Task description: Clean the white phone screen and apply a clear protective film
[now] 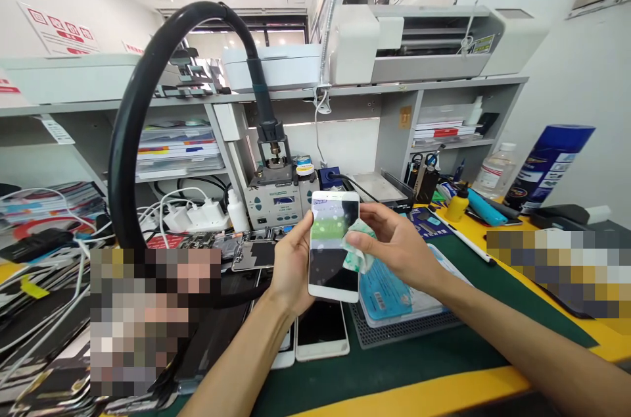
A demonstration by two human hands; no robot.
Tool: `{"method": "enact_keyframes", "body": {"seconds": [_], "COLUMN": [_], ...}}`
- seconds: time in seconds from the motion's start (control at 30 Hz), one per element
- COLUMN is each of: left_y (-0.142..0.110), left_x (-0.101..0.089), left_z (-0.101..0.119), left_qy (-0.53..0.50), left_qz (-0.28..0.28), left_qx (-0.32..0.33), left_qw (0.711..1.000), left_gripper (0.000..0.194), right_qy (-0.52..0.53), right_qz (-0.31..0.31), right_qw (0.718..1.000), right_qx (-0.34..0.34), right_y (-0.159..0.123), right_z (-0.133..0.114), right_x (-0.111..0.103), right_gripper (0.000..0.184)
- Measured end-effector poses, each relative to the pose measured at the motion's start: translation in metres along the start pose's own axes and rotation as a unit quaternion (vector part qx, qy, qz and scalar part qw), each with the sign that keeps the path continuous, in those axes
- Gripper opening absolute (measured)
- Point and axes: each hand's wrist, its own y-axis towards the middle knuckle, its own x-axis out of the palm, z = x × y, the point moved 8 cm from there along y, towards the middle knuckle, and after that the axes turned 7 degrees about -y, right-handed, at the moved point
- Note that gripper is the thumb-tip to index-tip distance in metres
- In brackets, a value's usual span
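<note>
Watching the left hand [290, 267] here, we see the white smartphone [331, 266] gripped by its left edge, thumb along the side; the other fingers are hidden behind it, so we can't tell their spread. We have the phone raised above a second white phone [322, 330] lying on the green mat [394, 364]. Its long axis runs nearly upright in our view, lit screen facing us, far end towards the back of the bench. And over to the right hand [401, 246]: reaching in from the side, thumb bent across a crumpled green-and-white wipe [359, 259], fingers part-closed around it, the wipe overlapping the screen's right edge.
</note>
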Motion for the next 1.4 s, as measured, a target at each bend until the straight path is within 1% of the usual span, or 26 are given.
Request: {"method": "enact_keyframes", "body": {"seconds": [0.1,0.2,0.3,0.4,0.5,0.6,0.8,0.9,1.03,1.17,1.23,1.3,1.4], "left_y": [0.000,-0.002,-0.003,-0.004,-0.007,-0.008,-0.011,-0.012,-0.013,-0.015,-0.015,-0.014,-0.013], "left_x": [0.003,0.007,0.009,0.013,0.018,0.021,0.020,0.020,0.016,0.012,0.013,0.015,0.015], "left_z": [-0.009,-0.017,-0.018,-0.022,-0.026,-0.029,-0.032,-0.033,-0.036,-0.043,-0.042,-0.040,-0.036], "left_qy": [-0.005,-0.011,-0.012,-0.007,0.002,0.013,0.038,0.065,0.110,0.155,0.164,0.173,0.193], "left_qz": [-0.020,-0.034,-0.043,-0.074,-0.108,-0.127,-0.127,-0.127,-0.117,-0.099,-0.100,-0.100,-0.084], "left_qx": [-0.046,-0.096,-0.100,-0.123,-0.150,-0.166,-0.184,-0.186,-0.191,-0.213,-0.196,-0.171,-0.143], "left_qw": [0.999,0.995,0.994,0.990,0.983,0.978,0.974,0.972,0.968,0.960,0.962,0.965,0.967], "left_gripper": [0.043,0.046,0.046,0.048,0.053,0.058,0.063,0.063,0.061,0.059,0.052,0.046,0.044], "right_qy": [0.020,0.037,0.048,0.047,0.020,0.004,0.059,0.076,0.096,0.133,0.143,0.146,0.137], "right_qz": [0.035,0.056,0.061,0.057,0.084,0.103,0.089,0.070,0.026,-0.042,-0.055,-0.048,-0.028], "right_qw": [0.999,0.997,0.997,0.997,0.996,0.995,0.993,0.992,0.993,0.987,0.985,0.986,0.988], "right_qx": [-0.007,-0.023,-0.009,0.011,0.004,0.004,0.057,0.077,0.070,0.074,0.073,0.070,0.067], "right_y": [0.002,0.001,0.000,0.000,0.001,0.002,0.004,0.004,0.001,-0.004,-0.005,-0.005,-0.004], "right_z": [-0.005,-0.010,-0.010,-0.008,-0.010,-0.008,0.006,0.009,0.004,0.001,0.001,0.000,-0.001], "right_x": [-0.009,-0.015,-0.017,-0.018,-0.025,-0.029,-0.027,-0.023,-0.016,-0.003,-0.001,-0.001,-0.004], "right_gripper": [0.051,0.049,0.044,0.037,0.029,0.030,0.036,0.036,0.032,0.029,0.029,0.028,0.029]}}
